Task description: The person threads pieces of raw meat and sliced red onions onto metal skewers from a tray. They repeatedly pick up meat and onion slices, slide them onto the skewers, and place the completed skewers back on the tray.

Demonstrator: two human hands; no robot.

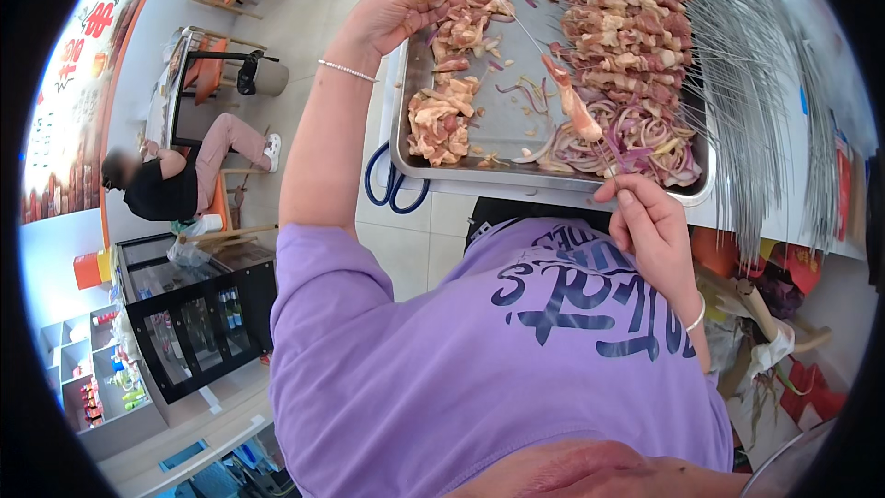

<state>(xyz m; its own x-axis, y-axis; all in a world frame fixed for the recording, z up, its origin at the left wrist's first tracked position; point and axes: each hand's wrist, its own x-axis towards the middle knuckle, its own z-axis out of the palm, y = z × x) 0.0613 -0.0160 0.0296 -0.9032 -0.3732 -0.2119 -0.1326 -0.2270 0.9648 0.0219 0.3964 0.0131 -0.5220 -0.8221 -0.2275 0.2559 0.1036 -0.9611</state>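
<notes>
My right hand [646, 221] pinches the near end of a thin metal skewer [529, 36]. Threaded on it are a few pieces of raw meat [572, 100], hanging over the metal tray [511, 111]. At the tray's left rim, my left hand [401, 10] has its thumb and fingers closed on meat at the edge of a strip of loose raw meat pieces [460, 31]. Loaded skewers of meat [622, 21] are stacked along the tray's right side. Sliced red onion [622, 135] lies in the near right corner, below the held skewer.
Bare skewer ends [740, 83] jut over the tray's right rim and the white table [795, 180]. Blue scissor handles [394, 180] stick out beneath the tray's near left corner. A person [166, 176] sits far left, near a black glass-fronted cabinet [200, 318].
</notes>
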